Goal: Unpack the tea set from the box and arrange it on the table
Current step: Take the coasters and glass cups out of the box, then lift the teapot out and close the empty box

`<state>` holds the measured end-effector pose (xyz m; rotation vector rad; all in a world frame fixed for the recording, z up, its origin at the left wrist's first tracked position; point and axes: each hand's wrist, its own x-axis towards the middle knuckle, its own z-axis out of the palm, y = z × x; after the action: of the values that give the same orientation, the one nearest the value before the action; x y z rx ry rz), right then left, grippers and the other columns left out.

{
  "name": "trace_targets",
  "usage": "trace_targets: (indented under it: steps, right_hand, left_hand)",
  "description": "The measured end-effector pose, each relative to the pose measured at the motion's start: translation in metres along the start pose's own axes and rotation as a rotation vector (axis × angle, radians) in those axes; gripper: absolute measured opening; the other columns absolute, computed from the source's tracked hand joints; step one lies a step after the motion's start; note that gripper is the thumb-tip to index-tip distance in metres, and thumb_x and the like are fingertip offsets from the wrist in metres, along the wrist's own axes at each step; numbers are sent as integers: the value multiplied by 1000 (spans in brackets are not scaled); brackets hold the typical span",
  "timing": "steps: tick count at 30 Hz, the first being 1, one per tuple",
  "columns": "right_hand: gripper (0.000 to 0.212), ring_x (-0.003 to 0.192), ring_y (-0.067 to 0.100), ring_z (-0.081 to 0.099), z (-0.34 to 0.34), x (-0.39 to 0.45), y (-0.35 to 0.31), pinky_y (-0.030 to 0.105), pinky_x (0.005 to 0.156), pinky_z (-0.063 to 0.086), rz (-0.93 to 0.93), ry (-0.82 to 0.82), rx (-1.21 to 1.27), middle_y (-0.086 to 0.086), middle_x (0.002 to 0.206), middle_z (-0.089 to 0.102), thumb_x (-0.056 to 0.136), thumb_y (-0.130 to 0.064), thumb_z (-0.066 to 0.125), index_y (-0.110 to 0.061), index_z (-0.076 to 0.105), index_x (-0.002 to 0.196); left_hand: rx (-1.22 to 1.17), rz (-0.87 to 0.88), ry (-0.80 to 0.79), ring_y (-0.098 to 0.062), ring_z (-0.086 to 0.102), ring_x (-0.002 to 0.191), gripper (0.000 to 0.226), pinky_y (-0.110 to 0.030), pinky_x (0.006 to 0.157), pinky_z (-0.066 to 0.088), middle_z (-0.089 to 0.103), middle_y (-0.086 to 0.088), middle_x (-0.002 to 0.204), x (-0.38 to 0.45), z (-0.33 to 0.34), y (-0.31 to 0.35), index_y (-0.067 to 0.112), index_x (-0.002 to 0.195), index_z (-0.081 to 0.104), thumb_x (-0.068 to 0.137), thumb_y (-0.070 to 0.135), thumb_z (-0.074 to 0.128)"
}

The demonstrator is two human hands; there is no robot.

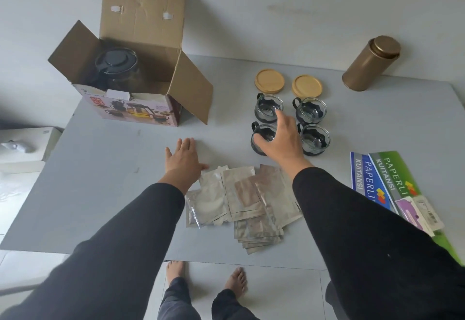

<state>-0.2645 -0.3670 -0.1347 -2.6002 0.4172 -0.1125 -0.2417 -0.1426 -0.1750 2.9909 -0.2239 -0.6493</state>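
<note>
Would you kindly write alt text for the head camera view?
A person's right hand reaches over four glass cups on a grey table, left hand flat beside foil sachets. A teapot remains in the open box.

Teapot (117,67) in box (141,110) at table's (100,193) far left; four cups (289,123) right, coasters (288,84) behind.
</note>
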Motion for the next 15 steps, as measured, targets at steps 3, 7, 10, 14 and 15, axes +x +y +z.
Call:
trace_targets:
  steps: [3, 7, 10, 14, 15]
  right_hand:
    - [64, 124, 27, 42, -10, 5, -19, 35, 93, 42, -66, 45, 34, 12, 134, 41, 83, -32, 64, -9, 39, 138]
    - [50, 116, 28, 48, -18, 14, -58, 31, 92, 38, -164, 32, 77, 12, 128, 46, 85, -26, 62, -7, 50, 129]
    - [47, 115, 26, 50, -20, 20, -95, 27, 93, 36, -219, 10, 97, 12, 127, 48, 86, -25, 61, -6, 52, 128]
    - [40, 110, 27, 55, -12, 31, -147, 27, 89, 39, -277, -21, 112, 13, 120, 54, 85, -24, 61, -6, 57, 121]
    - [38, 108, 27, 56, -7, 34, -161, 27, 88, 39, -285, -41, 112, 13, 118, 57, 85, -24, 60, -6, 59, 119]
  left_hand:
    - [-63, 39, 86, -23, 9, 149, 77, -45, 120, 12, 18, -6, 159, -8, -11, -3, 8, 152, 12, 95, 48, 46]
    - [-124, 65, 305, -28, 45, 129, 52, -39, 104, 38, 48, -8, 141, -17, -49, -17, 11, 139, 42, 98, 43, 43]
    - [-208, 78, 449, -30, 56, 112, 38, -38, 88, 47, 59, -10, 123, -18, -81, -36, 11, 123, 57, 99, 37, 42]
    - [-272, 75, 597, -29, 58, 108, 36, -39, 86, 51, 61, -9, 120, -5, -118, -75, 13, 121, 60, 99, 36, 42]
    - [-283, 60, 622, -28, 58, 109, 36, -38, 87, 50, 60, -9, 121, 0, -126, -86, 12, 121, 59, 99, 35, 42]
